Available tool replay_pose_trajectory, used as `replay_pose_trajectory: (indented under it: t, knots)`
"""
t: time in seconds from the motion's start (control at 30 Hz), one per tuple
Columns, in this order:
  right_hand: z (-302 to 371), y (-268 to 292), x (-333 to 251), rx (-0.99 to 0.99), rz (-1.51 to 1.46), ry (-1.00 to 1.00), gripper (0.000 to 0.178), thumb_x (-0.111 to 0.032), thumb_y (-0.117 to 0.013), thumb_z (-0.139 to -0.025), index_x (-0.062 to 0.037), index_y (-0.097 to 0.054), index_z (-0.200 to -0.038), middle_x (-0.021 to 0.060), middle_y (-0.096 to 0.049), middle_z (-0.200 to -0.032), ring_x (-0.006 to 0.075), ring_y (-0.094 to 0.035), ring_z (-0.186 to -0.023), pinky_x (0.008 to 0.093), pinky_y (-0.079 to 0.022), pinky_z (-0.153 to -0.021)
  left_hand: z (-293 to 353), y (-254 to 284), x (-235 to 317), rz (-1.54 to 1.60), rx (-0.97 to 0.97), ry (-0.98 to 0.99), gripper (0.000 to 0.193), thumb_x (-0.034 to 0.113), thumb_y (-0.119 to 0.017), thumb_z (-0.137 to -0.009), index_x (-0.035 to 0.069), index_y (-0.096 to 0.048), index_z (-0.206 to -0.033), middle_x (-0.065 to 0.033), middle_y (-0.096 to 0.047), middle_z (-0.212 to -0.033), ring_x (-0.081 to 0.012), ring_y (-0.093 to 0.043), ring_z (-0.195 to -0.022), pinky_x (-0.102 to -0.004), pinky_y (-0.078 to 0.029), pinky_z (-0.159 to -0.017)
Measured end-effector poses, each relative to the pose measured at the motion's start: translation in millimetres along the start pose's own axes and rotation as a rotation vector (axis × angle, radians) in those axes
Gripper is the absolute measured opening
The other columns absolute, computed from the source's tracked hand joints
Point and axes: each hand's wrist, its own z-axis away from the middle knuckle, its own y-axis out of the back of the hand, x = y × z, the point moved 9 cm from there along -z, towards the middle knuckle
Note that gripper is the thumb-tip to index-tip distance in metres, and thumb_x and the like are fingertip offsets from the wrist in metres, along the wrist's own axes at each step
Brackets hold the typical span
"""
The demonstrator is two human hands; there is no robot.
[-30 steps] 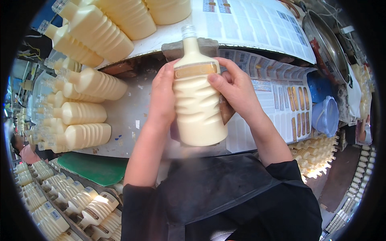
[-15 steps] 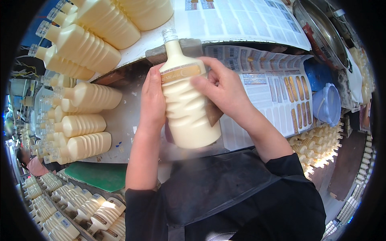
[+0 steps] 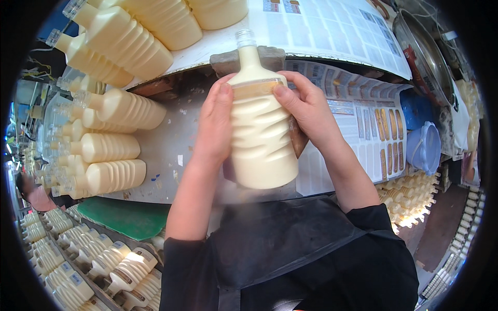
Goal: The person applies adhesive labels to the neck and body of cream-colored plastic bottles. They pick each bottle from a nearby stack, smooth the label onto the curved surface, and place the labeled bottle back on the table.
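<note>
A cream, ribbed plastic bottle [image 3: 263, 147] with a clear threaded neck stands between my hands, its neck pointing away from me. Across its shoulder runs a gold label strip [image 3: 254, 89]. My left hand [image 3: 215, 120] is closed around the bottle's left side, its thumb at the label's left end. On the other side my right hand [image 3: 312, 108] grips the bottle, thumb on the label's right end and fingers partly hidden behind. Below that hand a flat brown piece [image 3: 297, 138] sticks out beside the bottle; what holds it is hidden.
Several similar bottles [image 3: 116, 147] lie on the bench at left, more stand at upper left. A grey block [image 3: 225, 63] sits beyond the bottle. Label sheets [image 3: 363, 147] cover the right side, beside a blue bucket [image 3: 424, 149]. Bottle rows [image 3: 111, 259] fill the lower left.
My right thumb has slid up and rightward from below the label to its right end. The whole view has shifted, with bench, bottle and hands appearing farther right.
</note>
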Motion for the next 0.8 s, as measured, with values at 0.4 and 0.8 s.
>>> replay_pose_trajectory:
  t: [0.4,0.8]
  knots:
    - [9,45,-37,0.225,-0.044,0.022,0.021,-0.022,-0.065,-0.101,-0.0037,-0.071,-0.107,0.0011,-0.068,-0.099,0.0092,-0.061,-0.089,0.0232,-0.049,-0.076,41,-4,-15,0.07,0.004,0.243,0.055,0.031,-0.061,-0.103,-0.001,-0.047,-0.145,-0.0157,-0.061,-0.135,-0.0197,-0.059,-0.125,-0.0366,-0.048,-0.107]
    - [81,-68,-115,0.152,1.028,1.218,0.027,-0.007,-0.072,-0.072,-0.0075,-0.072,-0.099,0.0077,-0.074,-0.096,0.0247,-0.073,-0.085,0.0376,-0.055,-0.075,52,-18,23,-0.565,0.122,-0.029,0.074,0.03,-0.083,-0.079,0.0,-0.051,-0.138,-0.0199,-0.07,-0.12,-0.0352,-0.07,-0.111,-0.0413,-0.055,-0.096]
